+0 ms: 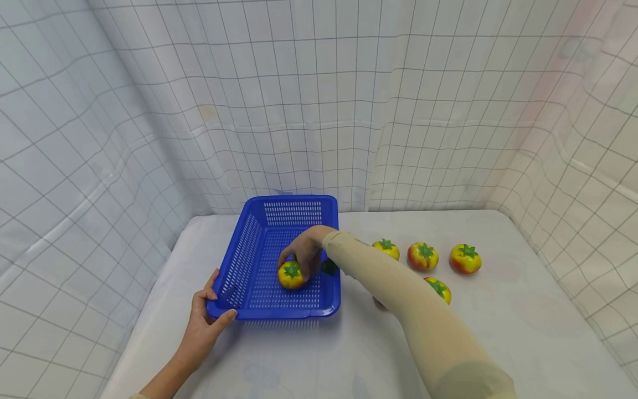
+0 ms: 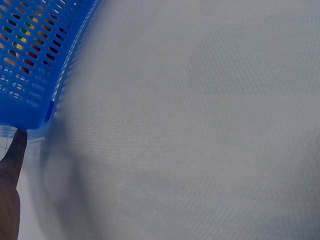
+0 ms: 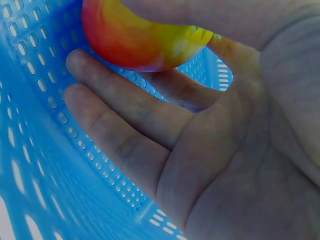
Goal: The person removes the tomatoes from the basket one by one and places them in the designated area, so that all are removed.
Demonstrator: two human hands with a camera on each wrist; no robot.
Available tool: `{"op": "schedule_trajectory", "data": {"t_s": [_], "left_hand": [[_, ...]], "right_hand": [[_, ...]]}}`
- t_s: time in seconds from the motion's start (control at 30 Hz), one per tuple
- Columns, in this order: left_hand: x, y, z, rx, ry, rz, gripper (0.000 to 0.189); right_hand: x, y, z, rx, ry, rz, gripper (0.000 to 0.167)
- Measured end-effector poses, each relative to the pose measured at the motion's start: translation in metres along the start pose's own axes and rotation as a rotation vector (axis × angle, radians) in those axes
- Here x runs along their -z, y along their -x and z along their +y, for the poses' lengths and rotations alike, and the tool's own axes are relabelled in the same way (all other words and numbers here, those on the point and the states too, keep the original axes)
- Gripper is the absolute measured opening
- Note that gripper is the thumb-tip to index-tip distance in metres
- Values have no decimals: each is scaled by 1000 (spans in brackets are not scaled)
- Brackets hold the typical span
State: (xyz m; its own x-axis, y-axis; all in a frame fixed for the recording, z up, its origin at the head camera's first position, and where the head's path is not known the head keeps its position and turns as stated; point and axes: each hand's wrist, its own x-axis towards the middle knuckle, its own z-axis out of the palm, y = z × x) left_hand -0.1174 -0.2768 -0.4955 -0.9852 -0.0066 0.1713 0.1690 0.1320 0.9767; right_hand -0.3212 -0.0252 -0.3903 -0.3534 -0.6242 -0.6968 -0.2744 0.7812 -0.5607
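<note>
A blue slotted plastic basket [image 1: 279, 314] stands on the white-covered table. My left hand [image 1: 199, 328] grips its near left corner, thumb on the front rim and fingers at the left side. Inside the basket, my right hand [image 1: 310, 249] holds a yellow-and-red tomato [image 1: 289, 281] with a green leafy top, low over the slotted floor. The right wrist view shows the thumb across this tomato [image 3: 135, 45], with two fingers stretched out below it. Through the basket's slots in the left wrist view, bits of yellow, red and green show.
Right of the basket lie more tomatoes, among them one at the back [image 1: 422, 256], one farther right [image 1: 466, 260] and one partly behind the right sleeve [image 1: 441, 292]. The sleeved forearm [image 1: 399, 293] crosses over this side. White grid-patterned curtains [image 1: 349, 111] enclose the table.
</note>
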Motion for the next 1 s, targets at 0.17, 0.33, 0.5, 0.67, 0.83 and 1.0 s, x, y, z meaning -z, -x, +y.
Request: {"op": "schedule_trajectory", "data": {"t_s": [0.17,0.33,0.5,0.67,0.83,1.0], "left_hand": [[-1,0,1,2,7,-1,44],[-2,0,2,5,11,-1,44],[-2,-1,2,2,17,1,43],[-2,-1,1,-1,9,0,43],[-1,0,1,2,9,-7,42],[-1,1,1,0,2,-5,42]], "right_hand": [[0,0,0,10,8,-6,68],[0,1,1,9,9,-1,67],[3,6,-1,33,5,1,67],[11,16,-4,102,-6,6,68],[20,29,-3,187,-44,7,68],[29,45,2,250,-97,9,68]]}}
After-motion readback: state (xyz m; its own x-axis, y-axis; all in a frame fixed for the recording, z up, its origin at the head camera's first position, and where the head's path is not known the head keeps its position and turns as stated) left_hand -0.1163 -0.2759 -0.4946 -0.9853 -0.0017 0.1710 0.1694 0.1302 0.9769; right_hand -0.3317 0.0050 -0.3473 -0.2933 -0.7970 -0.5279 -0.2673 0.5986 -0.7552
